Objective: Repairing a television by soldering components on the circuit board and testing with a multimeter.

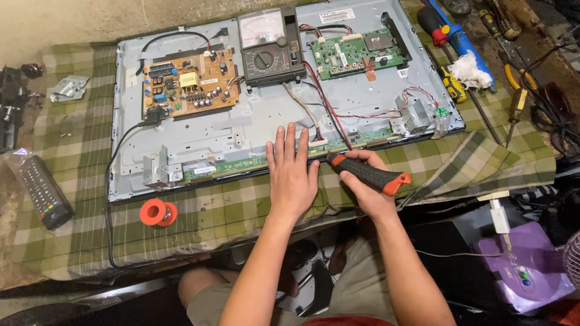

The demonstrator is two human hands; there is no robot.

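Fingers [362,175] of the right hand [368,184] wrap a black, orange-tipped screwdriver handle [370,173]; left hand [293,175] lies flat, spread.

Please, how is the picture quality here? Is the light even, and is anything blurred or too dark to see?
Head view: light falls evenly and sharply on the metal panel, left hand and right hand gripping the black-orange tool handle; no strong glare; the lower area under the table and the right edge with the purple box are dim.
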